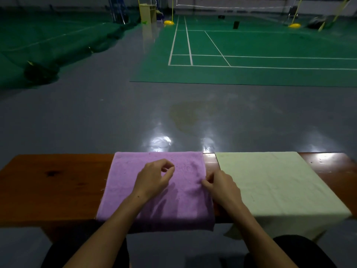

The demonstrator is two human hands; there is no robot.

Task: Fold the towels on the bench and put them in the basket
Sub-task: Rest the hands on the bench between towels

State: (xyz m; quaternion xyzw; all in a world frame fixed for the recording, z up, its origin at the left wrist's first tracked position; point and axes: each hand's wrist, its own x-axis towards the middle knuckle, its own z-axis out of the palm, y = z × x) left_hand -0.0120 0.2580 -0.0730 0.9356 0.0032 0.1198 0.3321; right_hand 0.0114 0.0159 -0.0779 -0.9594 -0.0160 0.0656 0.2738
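Note:
A purple towel [123, 182] lies flat across the middle of the brown wooden bench [54, 182], its near edge hanging over the front. A pale green towel [274, 180] lies spread beside it on the right. My left hand [154, 176] hovers over the purple towel's middle with thumb and forefinger curled together, holding nothing I can make out. My right hand [220, 186] pinches the purple towel's right edge. No basket is in view.
Beyond the bench lies shiny grey floor [116, 117], then a green badminton court [251, 55] with white lines and a net at the back. A dark green netting heap [40, 72] sits far left. My dark-clad knees show at the bottom.

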